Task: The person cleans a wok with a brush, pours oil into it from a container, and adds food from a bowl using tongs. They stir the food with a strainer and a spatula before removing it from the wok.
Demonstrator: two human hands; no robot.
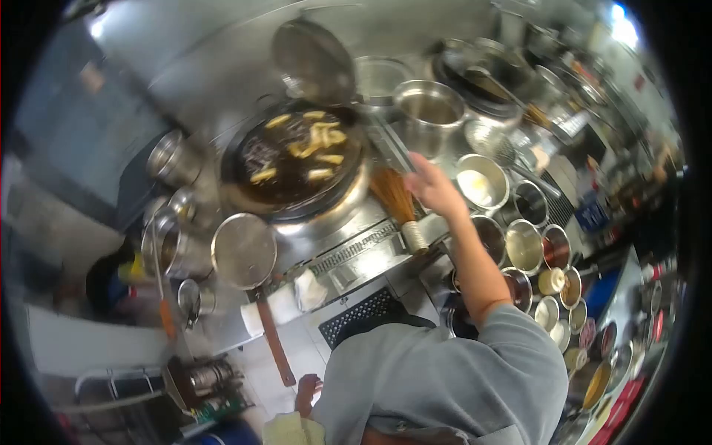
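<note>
A large wok [256,189] on the stove holds dark liquid with several pale yellow strips [315,144] floating in it. My right hand [434,187] reaches forward at the wok's right rim, beside a bamboo brush [393,196] that leans on the stove edge. Whether its fingers grip anything is unclear. My left hand [308,391] hangs low by my grey shirt, near a yellowish cloth [289,429], holding nothing.
A round lid [311,59] is propped behind the wok, next to a steel pot [430,111]. Several steel seasoning bowls [523,245] line the right side. A ladle with a brown handle [245,251] rests at the stove front; steel canisters [170,159] stand left.
</note>
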